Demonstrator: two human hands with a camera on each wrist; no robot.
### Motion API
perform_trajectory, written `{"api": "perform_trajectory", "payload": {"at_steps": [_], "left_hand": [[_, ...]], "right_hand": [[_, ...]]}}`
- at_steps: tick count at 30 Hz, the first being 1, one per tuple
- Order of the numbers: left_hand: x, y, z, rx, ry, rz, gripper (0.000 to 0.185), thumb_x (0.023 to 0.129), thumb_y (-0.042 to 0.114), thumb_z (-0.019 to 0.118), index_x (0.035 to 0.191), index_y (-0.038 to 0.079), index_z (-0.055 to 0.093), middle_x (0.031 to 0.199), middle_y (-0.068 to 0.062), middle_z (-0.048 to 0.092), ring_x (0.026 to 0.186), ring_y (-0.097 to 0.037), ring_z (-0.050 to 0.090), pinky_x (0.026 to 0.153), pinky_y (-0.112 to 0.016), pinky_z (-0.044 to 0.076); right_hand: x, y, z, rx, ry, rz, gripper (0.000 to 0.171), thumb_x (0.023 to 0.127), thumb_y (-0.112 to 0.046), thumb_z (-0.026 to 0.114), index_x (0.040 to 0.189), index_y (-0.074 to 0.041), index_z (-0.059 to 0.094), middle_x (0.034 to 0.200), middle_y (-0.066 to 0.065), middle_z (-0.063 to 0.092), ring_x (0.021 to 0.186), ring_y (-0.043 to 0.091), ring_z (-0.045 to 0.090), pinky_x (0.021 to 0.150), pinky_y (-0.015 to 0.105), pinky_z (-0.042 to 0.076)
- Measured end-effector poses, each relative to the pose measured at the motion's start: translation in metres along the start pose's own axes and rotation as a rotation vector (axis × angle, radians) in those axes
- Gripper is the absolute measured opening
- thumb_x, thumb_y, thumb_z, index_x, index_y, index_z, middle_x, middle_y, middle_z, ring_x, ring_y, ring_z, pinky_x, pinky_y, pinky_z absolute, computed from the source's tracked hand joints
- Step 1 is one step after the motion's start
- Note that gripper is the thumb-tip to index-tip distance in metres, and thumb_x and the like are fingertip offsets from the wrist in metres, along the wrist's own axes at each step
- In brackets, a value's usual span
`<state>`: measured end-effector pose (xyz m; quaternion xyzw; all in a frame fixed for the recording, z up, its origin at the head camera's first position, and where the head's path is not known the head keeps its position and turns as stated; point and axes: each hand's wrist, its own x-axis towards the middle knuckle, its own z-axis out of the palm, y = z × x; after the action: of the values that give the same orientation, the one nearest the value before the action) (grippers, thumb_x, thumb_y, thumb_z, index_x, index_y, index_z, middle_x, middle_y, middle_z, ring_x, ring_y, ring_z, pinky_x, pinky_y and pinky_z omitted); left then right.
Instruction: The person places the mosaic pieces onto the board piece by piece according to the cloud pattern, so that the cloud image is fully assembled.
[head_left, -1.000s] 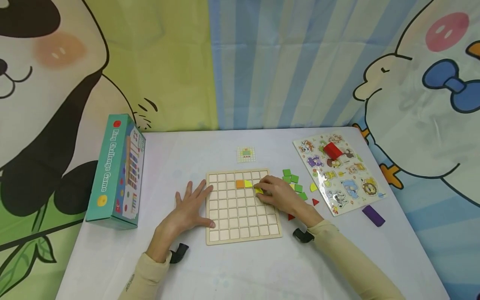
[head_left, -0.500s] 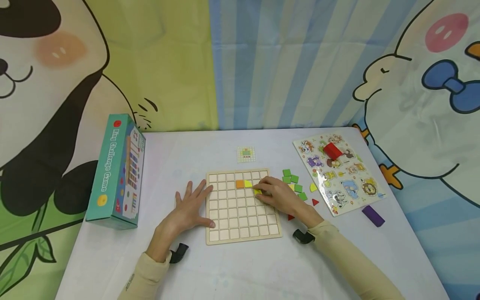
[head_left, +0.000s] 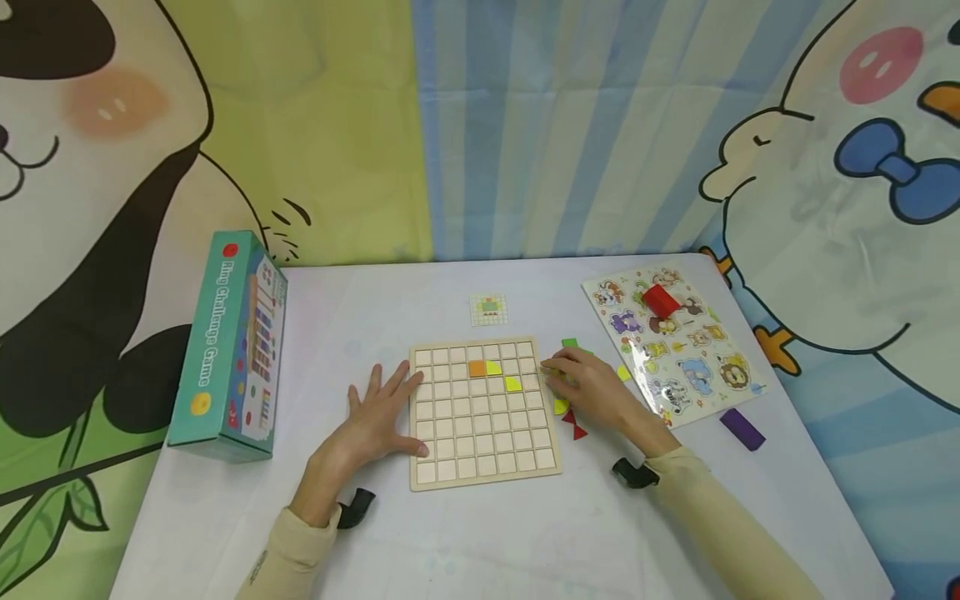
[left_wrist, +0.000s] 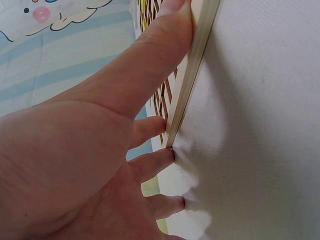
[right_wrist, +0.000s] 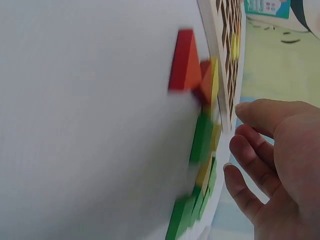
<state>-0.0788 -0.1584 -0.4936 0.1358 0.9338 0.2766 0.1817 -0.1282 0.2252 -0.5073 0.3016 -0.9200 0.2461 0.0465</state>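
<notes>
A wooden grid board (head_left: pixel 487 481) lies on the white table. My left hand (head_left: pixel 375 421) is spread at its left edge, and the left wrist view has the thumb (left_wrist: pixel 150 65) resting on the board's rim. On the grid sit an orange square tile (head_left: pixel 477 368), a yellow corner-cut tile (head_left: pixel 492 367) and a second yellow tile (head_left: pixel 513 383). My right hand (head_left: pixel 588 387) hovers by the loose pieces right of the board, partly covering them. Among these are green tiles (right_wrist: pixel 201 137), yellow pieces (head_left: pixel 561 407) and red triangles (head_left: pixel 578 432). Its fingers are loosely bent, with nothing visible between them.
A small pattern card (head_left: pixel 489 309) lies behind the board. At right is an animal picture board (head_left: pixel 708 354) bearing a red block (head_left: pixel 661 301), with a purple block (head_left: pixel 742 429) beside it. A green game box (head_left: pixel 225 350) stands at left.
My right hand has let go of the second yellow tile on the grid and moved right, over the loose pieces. The left hand keeps its place. The head view has shifted slightly.
</notes>
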Motion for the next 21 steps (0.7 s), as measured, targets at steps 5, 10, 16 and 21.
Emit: {"api": "perform_trajectory", "payload": {"at_steps": [5,10,16,21], "left_hand": [[0.000,-0.001,0.000,-0.001,0.002,-0.002,0.119,0.065,0.039,0.094,0.160,0.011,0.029,0.171,-0.017,0.009,0.153,-0.054,-0.007,0.108,-0.084,-0.005],[0.000,-0.001,0.000,-0.001,0.000,-0.004,0.119,0.065,0.039,0.094,0.160,0.011,0.029,0.171,-0.016,0.009,0.153,-0.054,-0.008,0.108,-0.084,-0.005],[-0.001,-0.001,-0.001,-0.001,0.005,0.003,0.118,0.065,0.038,0.094,0.160,0.010,0.030,0.171,-0.017,0.010,0.153,-0.055,-0.007,0.107,-0.085,-0.004],[0.000,-0.001,0.000,0.008,0.001,-0.002,0.118,0.065,0.039,0.094,0.160,0.012,0.030,0.171,-0.016,0.010,0.153,-0.054,-0.007,0.108,-0.084,-0.005]], "right_hand": [[-0.014,0.020,-0.017,-0.059,0.071,0.025,0.027,0.089,-0.008,0.077,0.116,-0.007,0.075,0.111,0.007,0.069,0.098,0.020,0.067,0.078,0.038,0.059],[-0.030,0.036,-0.034,-0.107,0.063,0.106,0.029,0.088,0.000,0.073,0.117,-0.005,0.074,0.117,0.011,0.068,0.106,0.027,0.065,0.086,0.046,0.058],[-0.047,0.045,-0.048,-0.106,-0.012,0.242,0.035,0.089,0.001,0.069,0.123,-0.005,0.071,0.129,0.012,0.066,0.120,0.031,0.058,0.101,0.052,0.052],[-0.057,0.049,-0.051,-0.128,-0.069,0.277,0.034,0.089,-0.002,0.071,0.122,-0.007,0.072,0.128,0.012,0.068,0.119,0.032,0.059,0.103,0.053,0.049]]}}
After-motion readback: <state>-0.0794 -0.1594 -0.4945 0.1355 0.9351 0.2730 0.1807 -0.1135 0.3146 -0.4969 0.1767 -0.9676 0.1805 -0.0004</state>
